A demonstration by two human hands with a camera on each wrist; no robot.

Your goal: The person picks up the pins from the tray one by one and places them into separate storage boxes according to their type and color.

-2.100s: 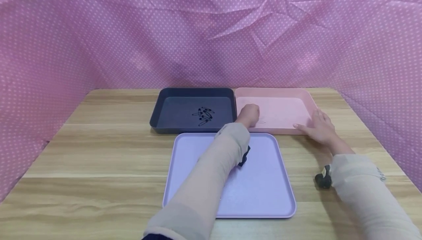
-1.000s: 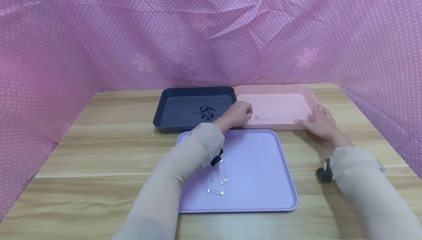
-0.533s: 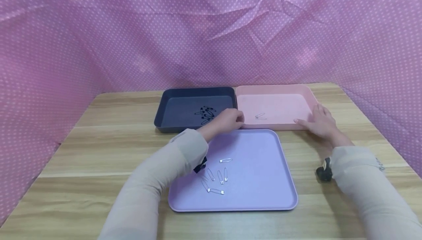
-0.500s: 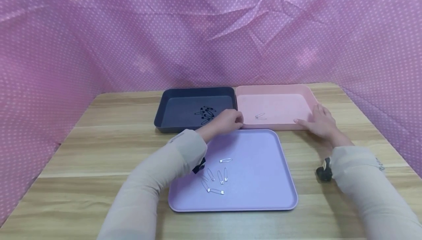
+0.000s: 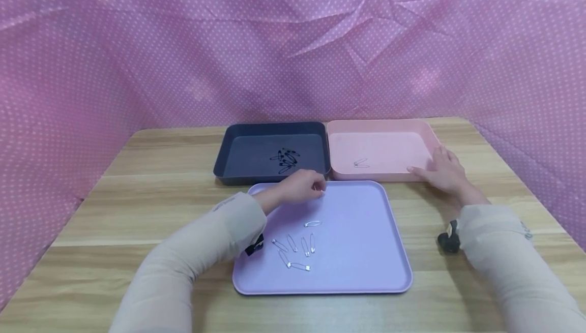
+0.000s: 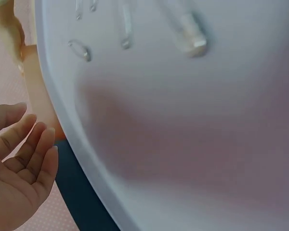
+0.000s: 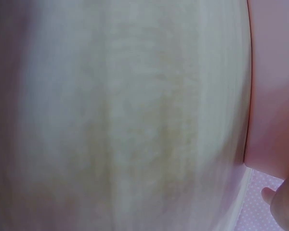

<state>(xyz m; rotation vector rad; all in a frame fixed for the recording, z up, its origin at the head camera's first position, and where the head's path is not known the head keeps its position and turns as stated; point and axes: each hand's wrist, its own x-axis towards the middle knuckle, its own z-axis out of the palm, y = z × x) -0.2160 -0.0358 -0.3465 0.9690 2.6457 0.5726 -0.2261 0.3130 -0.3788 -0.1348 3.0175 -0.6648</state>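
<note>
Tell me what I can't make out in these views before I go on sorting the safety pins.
- Left hand, head view: fingertips curl downward over the lilac tray, so whether they pinch a pin is hidden.
- Black pins in the dark tray: piled and too small to count.
- Right wrist view: blurred, only a thumb tip at the edge.
- Left wrist view: the silver pins are out of focus.
- Right hand: palm contact with the pink tray is hidden.

The left hand (image 5: 299, 187) has drawn back from the pink tray (image 5: 426, 134) to over the purple tray (image 5: 361, 277).
</note>
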